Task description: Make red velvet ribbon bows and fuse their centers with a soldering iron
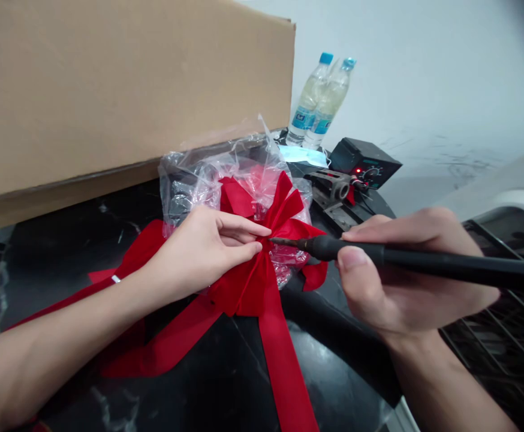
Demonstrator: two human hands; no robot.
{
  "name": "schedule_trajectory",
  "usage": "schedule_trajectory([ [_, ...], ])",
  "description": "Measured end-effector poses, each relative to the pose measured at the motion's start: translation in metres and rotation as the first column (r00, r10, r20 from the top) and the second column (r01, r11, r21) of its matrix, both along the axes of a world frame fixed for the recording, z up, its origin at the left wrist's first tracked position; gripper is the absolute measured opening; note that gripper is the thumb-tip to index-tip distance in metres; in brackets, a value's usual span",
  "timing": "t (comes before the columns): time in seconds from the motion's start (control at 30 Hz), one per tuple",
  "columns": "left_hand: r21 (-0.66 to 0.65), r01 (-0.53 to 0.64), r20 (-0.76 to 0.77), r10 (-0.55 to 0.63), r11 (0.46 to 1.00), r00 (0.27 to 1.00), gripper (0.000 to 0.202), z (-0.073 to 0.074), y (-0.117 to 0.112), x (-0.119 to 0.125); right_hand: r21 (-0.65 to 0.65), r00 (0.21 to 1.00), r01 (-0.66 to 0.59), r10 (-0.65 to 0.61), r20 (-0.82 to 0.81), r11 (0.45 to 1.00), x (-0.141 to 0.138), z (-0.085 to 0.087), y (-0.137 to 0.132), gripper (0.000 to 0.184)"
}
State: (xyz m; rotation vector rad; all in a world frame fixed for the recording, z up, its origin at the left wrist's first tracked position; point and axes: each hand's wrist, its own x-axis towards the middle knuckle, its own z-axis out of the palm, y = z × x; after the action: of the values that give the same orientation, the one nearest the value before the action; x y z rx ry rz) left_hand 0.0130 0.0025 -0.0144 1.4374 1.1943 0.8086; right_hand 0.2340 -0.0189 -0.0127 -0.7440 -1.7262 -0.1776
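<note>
My left hand (199, 255) pinches the centre of a red ribbon bow (248, 288) between thumb and fingers, the bow lying on a crumpled plastic bag (190, 180) atop the black bench (334, 366). My right hand (406, 270) grips a soldering iron (356, 249) like a pen, its fine tip set at the bow's knot, just beside my left fingertips (257, 247). A red light glows on the soldering station (364, 163) behind, near two water bottles (318, 102); a cardboard box (109, 90) looms at left. The danger sits in that narrow gap: if the iron is hot, one slip of the tip could burn my fingers. Held too long, it could scorch or melt the ribbon, and a drift past the bow could melt the bag beneath. A loosened pinch could let the folds spring apart.
</note>
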Motion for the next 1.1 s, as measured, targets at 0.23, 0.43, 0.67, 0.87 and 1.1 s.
schedule_trajectory([
  [0.23, 0.016, 0.000, 0.002, 0.000, 1.000, 1.000, 0.020, 0.000, -0.002, 0.000, 0.005, 1.000, 0.017, -0.017, -0.003, 1.000, -0.001, -0.001, 0.001, 0.014],
  [0.43, 0.018, 0.000, 0.005, 0.000, 1.000, 1.000, 0.021, 0.001, -0.002, 0.001, -0.004, 1.000, 0.021, -0.021, 0.000, 1.000, -0.002, -0.002, 0.001, 0.013],
  [0.67, 0.026, 0.010, 0.002, -0.010, 1.000, 1.000, 0.022, -0.001, -0.003, 0.000, -0.005, 0.999, 0.028, -0.028, 0.037, 1.000, -0.001, 0.001, -0.003, 0.015],
  [0.87, 0.022, 0.000, -0.005, 0.000, 1.000, 1.000, 0.022, -0.001, 0.000, 0.000, -0.133, 0.999, -0.013, 0.008, -0.036, 0.991, -0.008, 0.011, -0.014, 0.009],
  [1.1, -0.004, -0.004, -0.014, 0.004, 1.000, 1.000, 0.025, 0.002, 0.000, 0.000, -0.236, 0.997, -0.007, -0.011, -0.078, 0.972, -0.008, 0.008, -0.015, 0.005],
])
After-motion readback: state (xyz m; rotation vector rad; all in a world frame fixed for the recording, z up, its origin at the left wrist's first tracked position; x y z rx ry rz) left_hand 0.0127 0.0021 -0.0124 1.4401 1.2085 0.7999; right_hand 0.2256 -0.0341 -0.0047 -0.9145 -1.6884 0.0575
